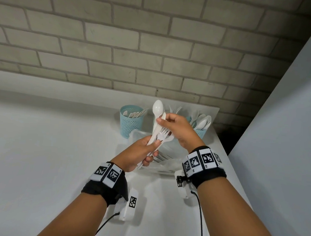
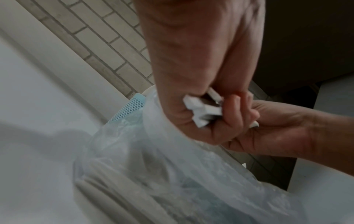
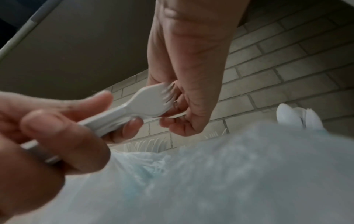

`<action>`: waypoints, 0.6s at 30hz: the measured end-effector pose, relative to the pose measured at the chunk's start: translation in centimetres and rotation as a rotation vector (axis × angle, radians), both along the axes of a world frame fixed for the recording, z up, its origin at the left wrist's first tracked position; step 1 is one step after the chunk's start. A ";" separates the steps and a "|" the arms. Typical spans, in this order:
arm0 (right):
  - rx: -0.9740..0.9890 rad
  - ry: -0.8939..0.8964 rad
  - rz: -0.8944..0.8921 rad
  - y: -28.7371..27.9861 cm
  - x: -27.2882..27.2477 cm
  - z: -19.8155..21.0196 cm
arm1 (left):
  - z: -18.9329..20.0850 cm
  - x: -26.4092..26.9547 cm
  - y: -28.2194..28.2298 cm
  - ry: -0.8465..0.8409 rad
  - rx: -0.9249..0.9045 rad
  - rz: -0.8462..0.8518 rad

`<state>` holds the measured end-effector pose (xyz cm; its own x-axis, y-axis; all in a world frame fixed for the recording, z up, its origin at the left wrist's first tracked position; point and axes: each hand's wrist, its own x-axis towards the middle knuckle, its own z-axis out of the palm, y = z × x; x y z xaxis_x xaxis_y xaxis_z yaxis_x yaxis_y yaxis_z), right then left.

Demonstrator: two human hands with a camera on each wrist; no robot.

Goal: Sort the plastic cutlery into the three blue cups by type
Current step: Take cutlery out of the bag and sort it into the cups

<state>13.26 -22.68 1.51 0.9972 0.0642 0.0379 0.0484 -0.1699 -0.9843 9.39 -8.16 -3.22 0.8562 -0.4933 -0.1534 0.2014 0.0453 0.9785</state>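
My left hand grips a bundle of white plastic cutlery by the handles above the table. A spoon sticks up out of the bundle, and a fork lies on top. My right hand pinches the top of the bundle, and I cannot tell which piece it holds. The left blue cup holds knives and the right blue cup holds spoons. The middle cup is hidden behind my hands; only fork tines show above them. In the left wrist view the handle ends sit in my left hand's curled fingers.
A clear plastic bag with more cutlery lies on the white table under my hands, in front of the cups. A brick wall stands right behind the cups. A white panel bounds the table on the right.
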 end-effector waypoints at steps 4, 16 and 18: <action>0.086 0.000 -0.146 -0.5 0.5 -0.3 | -0.1 0.0 0.3 0.015 0.008 0.035; 0.111 -0.126 -0.307 1.4 3.3 2.4 | 0.6 0.9 1.3 -0.011 0.014 0.304; 0.227 -0.185 -0.459 1.7 4.8 3.2 | 0.8 1.3 2.0 -0.015 -0.001 0.391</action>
